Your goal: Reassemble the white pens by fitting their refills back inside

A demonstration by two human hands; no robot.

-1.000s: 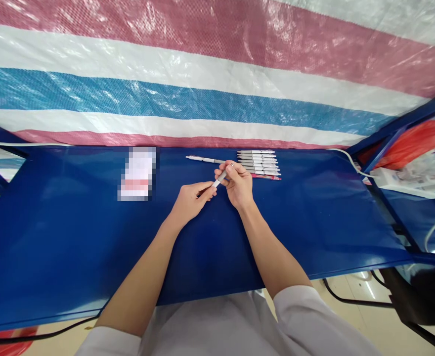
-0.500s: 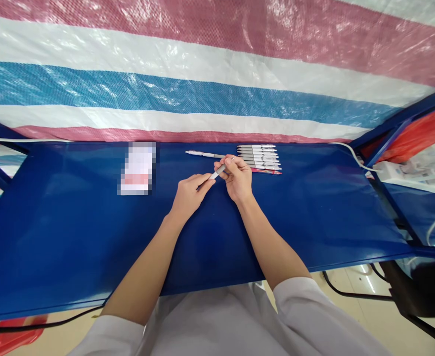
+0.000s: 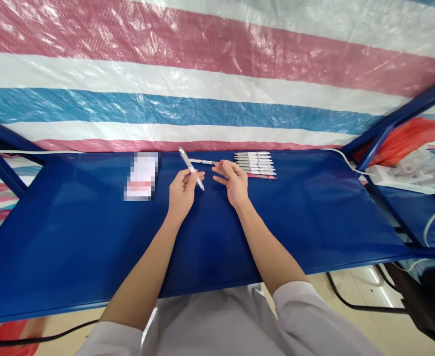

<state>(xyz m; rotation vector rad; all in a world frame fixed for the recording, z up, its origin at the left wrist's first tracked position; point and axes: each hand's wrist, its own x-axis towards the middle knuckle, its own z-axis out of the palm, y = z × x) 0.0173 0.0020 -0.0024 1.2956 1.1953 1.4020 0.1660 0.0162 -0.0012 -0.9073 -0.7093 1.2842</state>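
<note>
Between the thumb and fingers of my left hand (image 3: pixel 182 192) is a white pen (image 3: pixel 191 167) with a grey grip, tilted with its grey end up and to the left. My right hand (image 3: pixel 235 182) is a little to the right, fingers apart, with nothing seen in it. Behind my hands another white pen (image 3: pixel 202 161) lies on the blue table (image 3: pixel 210 247), its right end partly hidden by my right hand. Several white and grey pens (image 3: pixel 253 159) lie in a row to the right, with a red pen (image 3: pixel 262 176) at their near side.
A blurred white and pink item (image 3: pixel 142 177) lies on the table at the left. A striped plastic sheet (image 3: pixel 202 111) hangs behind. Beyond the blue frame at the right are a red bag (image 3: pixel 406 141) and a white power strip (image 3: pixel 399 179).
My hands have moved apart. The pen that was between both hands is now in my left hand alone, turned to point up and left. My right hand has let go, and the view has shifted slightly.
</note>
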